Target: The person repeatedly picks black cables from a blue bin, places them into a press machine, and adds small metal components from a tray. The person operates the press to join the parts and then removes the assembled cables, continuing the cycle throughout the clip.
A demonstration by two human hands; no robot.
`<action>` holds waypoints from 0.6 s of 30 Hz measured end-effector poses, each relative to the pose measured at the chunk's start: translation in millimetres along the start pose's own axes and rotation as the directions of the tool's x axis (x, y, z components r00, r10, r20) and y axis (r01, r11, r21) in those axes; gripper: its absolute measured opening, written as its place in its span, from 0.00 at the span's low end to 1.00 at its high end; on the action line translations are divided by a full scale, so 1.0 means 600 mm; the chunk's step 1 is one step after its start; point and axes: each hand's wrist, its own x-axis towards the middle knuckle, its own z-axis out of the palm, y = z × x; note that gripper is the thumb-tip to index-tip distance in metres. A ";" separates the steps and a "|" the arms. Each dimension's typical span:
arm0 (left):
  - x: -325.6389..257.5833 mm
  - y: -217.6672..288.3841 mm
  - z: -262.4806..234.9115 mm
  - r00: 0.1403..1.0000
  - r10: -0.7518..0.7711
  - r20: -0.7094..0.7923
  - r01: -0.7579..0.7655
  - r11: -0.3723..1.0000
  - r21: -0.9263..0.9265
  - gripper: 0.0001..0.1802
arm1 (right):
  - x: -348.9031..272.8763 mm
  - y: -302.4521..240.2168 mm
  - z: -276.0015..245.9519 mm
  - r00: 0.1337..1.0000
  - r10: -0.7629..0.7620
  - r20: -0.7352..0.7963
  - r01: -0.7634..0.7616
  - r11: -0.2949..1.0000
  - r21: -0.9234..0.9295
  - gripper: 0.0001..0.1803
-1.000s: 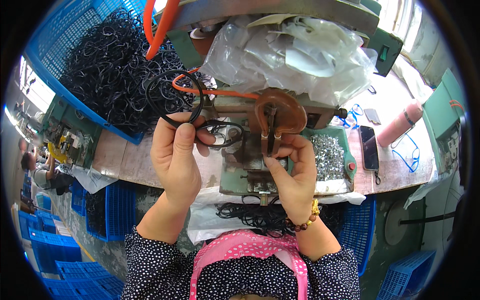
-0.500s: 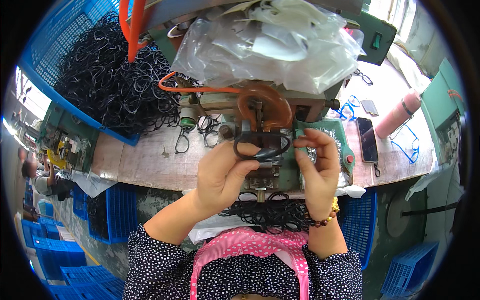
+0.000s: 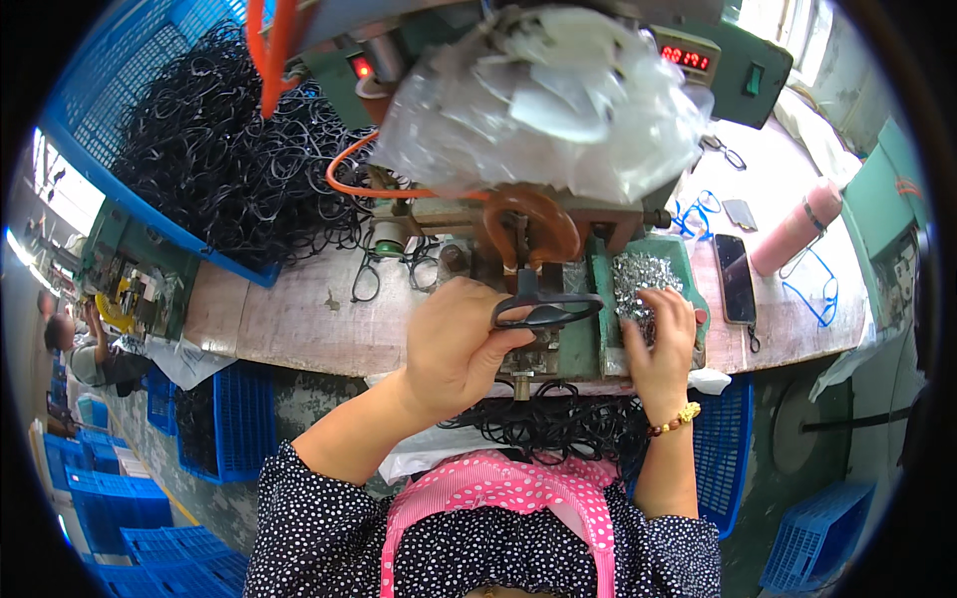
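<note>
Indoors, worn tabletop (image 3: 289, 314) under green tray (image 3: 670, 245), blue crates (image 3: 249, 419), mottled floor (image 3: 317, 404).

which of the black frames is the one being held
The black frame pinched in the left hand; the other black frames lie loose in the blue crate, on the table or heaped by its near edge.

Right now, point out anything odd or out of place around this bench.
Crumpled clear plastic bunches over the machine, hiding much of its upper front, which looks makeshift. A black loop also lies loose on the bench, outside the blue basket that holds the big heap. I see no clear spill or damage.
</note>
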 end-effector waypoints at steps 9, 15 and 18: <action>-0.013 0.000 -0.007 0.997 0.013 -0.076 -0.009 0.998 0.058 0.16 | 0.013 -0.012 0.026 0.999 0.012 -0.042 -0.012 1.000 0.007 0.04; -0.135 -0.178 -0.078 0.961 -0.182 -0.208 0.267 0.811 0.521 0.20 | -0.010 0.005 0.039 0.968 0.197 -0.153 -0.158 0.959 0.237 0.03; -0.221 -0.269 -0.135 0.920 -0.338 -0.197 0.376 0.623 0.686 0.19 | -0.015 0.004 0.043 0.948 0.246 -0.203 -0.190 0.947 0.259 0.03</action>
